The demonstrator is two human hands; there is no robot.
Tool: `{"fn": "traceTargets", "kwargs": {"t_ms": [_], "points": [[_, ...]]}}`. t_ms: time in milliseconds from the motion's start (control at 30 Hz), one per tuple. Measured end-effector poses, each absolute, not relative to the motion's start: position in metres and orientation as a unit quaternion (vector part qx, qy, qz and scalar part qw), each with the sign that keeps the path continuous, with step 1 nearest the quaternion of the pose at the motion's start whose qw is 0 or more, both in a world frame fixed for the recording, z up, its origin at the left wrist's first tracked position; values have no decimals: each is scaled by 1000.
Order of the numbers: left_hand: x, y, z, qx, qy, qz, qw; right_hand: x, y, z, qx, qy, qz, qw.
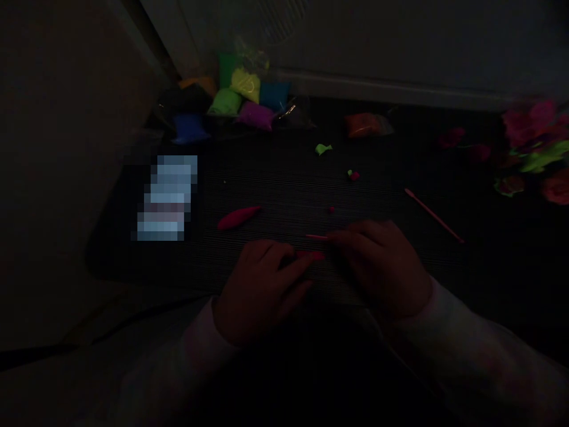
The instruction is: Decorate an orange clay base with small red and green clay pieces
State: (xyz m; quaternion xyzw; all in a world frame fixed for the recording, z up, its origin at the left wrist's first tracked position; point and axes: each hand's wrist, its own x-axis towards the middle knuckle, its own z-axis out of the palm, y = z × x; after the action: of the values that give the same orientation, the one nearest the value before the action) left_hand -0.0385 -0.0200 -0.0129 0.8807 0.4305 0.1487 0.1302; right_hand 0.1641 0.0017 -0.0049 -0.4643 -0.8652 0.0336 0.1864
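Observation:
The scene is very dark. My right hand is closed round a thin pink modelling tool, whose tip points left over the table. Beneath the fingers of my left hand, a flat red piece of modelling clay lies on the table, its right end showing; those fingers are bent and press on it. Just up and left of that hand lies a red spindle-shaped piece of clay. A tiny red ball sits beyond the tool.
A second pink tool lies on the right. Small green clay and a red-green bit lie farther back. Several bags of coloured clay and an orange bag line the wall. A blurred lit screen is left, clay flowers right.

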Motion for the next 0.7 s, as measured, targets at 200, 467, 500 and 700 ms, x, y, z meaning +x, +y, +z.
{"fn": "traceTargets", "kwargs": {"t_ms": [200, 467, 500, 700], "points": [[-39, -16, -15, 861, 445, 193, 155, 178, -13, 2, -453, -864, 75, 205], [-39, -16, -12, 858, 439, 203, 174, 164, -16, -1, -403, -897, 54, 174], [-40, -15, -12, 857, 436, 202, 185, 162, -15, -1, -396, -901, 48, 173], [-45, -10, -13, 865, 424, 213, 163, 155, -11, -1, -378, -909, 24, 171]]}}
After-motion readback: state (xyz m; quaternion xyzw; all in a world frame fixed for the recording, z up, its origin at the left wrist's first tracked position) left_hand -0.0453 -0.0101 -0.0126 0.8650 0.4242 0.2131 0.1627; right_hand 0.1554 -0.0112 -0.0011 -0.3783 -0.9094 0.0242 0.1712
